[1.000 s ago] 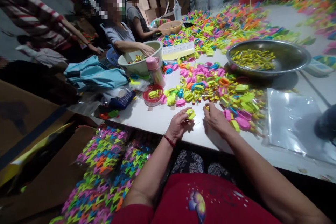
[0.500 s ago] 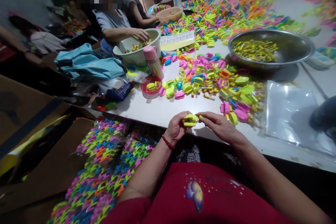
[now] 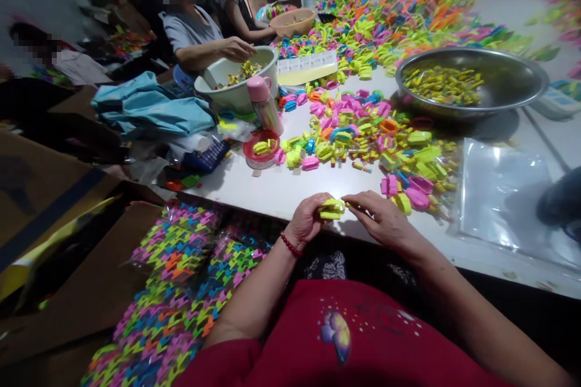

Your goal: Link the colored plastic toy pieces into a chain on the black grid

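A small yellow-green plastic piece (image 3: 331, 208) sits pinched at the near table (image 3: 281, 190) edge, its shape half hidden by the left hand (image 3: 308, 221) curled round it. The right hand (image 3: 381, 217) touches its far end, fingertips narrowed; whether they grip something is unclear. The coloured pieces (image 3: 363, 139) beyond blur together.

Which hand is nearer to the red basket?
Left. The left hand is below the red basket, holding a yellow clip; the right hand is farther right.

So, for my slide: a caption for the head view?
Both hands hold a yellow plastic clip at the table edge.
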`<state>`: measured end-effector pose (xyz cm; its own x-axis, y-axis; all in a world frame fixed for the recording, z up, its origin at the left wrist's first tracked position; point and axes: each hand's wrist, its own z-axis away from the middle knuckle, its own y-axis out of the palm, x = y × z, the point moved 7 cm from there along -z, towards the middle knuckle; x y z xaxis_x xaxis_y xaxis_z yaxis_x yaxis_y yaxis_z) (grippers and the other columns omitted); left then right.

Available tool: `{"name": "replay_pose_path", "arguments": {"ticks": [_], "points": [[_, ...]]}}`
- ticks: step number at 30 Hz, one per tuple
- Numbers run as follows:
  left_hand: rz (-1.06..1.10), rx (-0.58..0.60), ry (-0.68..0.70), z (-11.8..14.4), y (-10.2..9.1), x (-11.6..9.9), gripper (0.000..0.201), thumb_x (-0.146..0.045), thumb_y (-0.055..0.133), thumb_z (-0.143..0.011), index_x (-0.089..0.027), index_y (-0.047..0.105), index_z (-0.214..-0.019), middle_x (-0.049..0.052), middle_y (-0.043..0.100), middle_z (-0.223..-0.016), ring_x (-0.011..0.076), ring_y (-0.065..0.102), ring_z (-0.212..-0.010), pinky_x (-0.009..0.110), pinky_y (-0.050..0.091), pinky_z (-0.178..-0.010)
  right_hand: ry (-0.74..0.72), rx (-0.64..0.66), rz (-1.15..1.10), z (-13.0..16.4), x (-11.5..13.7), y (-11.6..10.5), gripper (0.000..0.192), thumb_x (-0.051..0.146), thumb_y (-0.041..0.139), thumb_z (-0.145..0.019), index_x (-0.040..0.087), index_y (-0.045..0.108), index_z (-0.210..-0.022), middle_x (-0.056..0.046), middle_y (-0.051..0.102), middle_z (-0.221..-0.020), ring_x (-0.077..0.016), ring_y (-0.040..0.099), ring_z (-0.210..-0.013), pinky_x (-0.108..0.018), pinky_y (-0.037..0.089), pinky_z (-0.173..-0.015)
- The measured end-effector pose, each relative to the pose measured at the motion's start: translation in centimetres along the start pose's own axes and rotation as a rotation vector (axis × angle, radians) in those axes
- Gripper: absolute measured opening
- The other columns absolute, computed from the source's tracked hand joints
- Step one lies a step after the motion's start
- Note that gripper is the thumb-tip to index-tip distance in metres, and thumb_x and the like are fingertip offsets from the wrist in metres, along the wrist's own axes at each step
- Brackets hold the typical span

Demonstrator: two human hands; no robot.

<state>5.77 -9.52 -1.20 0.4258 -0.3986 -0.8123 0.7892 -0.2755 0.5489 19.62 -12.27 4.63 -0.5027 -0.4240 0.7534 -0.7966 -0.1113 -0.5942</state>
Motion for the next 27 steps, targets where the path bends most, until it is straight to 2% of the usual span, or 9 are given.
{"name": "replay_pose_path", "arguments": {"ticks": [12, 22, 27], "points": [[-0.024, 0.022, 0.008, -0.5, -0.2, 0.3, 0.022, -0.033, 0.062, -0.080, -0.011, 0.060, -0.074, 0.000, 0.049, -0.070, 0.0084, 0.041, -0.058, 0.021, 0.031, -0.051, 0.005, 0.027, 0.033, 0.0, -0.1, 0.3, 0.026, 0.028, 0.052, -0.096, 0.020, 0.062, -0.118, -0.009, 0.067, -0.099, -0.0224, 0.057, -0.092, -0.037, 0.047, -0.082], [-0.232, -0.032, 0.021, -0.5, -0.3, -0.3, 0.032, -0.043, 0.065, -0.081, -0.013, 0.057, -0.072, -0.002, 0.047, -0.067, 0.0080, 0.040, -0.060, 0.021, 0.032, -0.058, 0.059, -0.011, 0.045, -0.3, -1.0, 0.3, 0.018, 0.032, 0.056, -0.092, 0.019, 0.065, -0.100, -0.007, 0.066, -0.085, -0.0210, 0.059, -0.081, -0.033, 0.046, -0.073], [-0.230, -0.063, 0.012, -0.3, -0.6, 0.2, 0.036, -0.048, 0.066, -0.080, -0.014, 0.057, -0.073, -0.002, 0.049, -0.068, 0.0082, 0.042, -0.060, 0.021, 0.035, -0.058, 0.119, -0.055, 0.054, -0.1, -1.2, 0.8, 0.017, 0.032, 0.055, -0.090, 0.020, 0.066, -0.091, -0.006, 0.065, -0.081, -0.0201, 0.059, -0.076, -0.031, 0.045, -0.067]]}}
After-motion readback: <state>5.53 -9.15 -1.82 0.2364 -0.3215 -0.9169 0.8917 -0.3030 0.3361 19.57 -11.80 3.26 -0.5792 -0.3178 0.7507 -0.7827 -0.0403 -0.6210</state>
